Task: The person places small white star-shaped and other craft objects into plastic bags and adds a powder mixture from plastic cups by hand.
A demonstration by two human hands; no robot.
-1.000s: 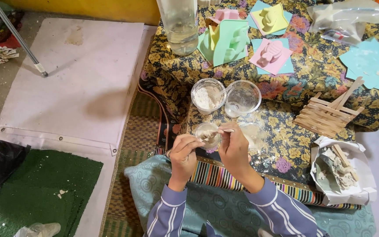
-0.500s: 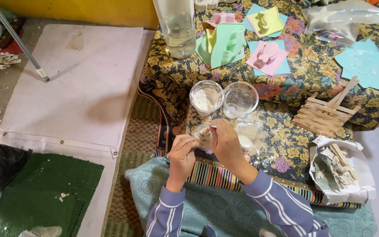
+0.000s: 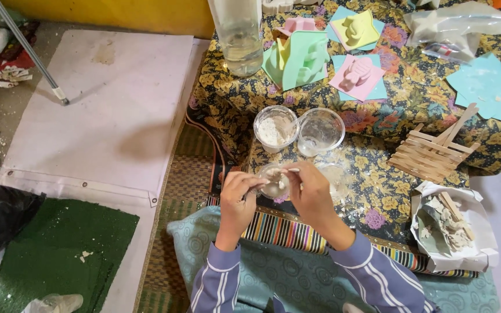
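Change since a second ago: the hands and the small cup between them sit in nearly the same place on the table's near edge; the right hand has crept a little to the left over the cup, and the view has shifted slightly.
Small cup: a clear plastic cup with pale, off-white paste inside, standing on the floral tablecloth at the near edge of the table, just below two larger cups.
Stick: a thin pale stick lies across the cup's rim, its far end in the right hand.
Left hand: fingers curled narrowly around the cup's left side, holding it.
Right hand: closed around the stick, thumb and fingers pinched, hovering over the cup's right side.
Sleeves: both forearms wear blue-grey fabric with white stripes.
Powder cup: clear, partly filled with white powder, just beyond the small cup.
Empty-looking cup: clear, touching the powder cup on its right.
Fourth cup: clear, dusted white, just right of the right hand.
Wooden sticks: a flat bundle of craft sticks, well to the right.
Paper scrap pile: crumpled white paper holding grey-white crusted bits, at the lower right.
Moulds: pastel green, yellow and pink shaped moulds at the far side of the table.
Water bottle: large, clear, standing far left on the table.
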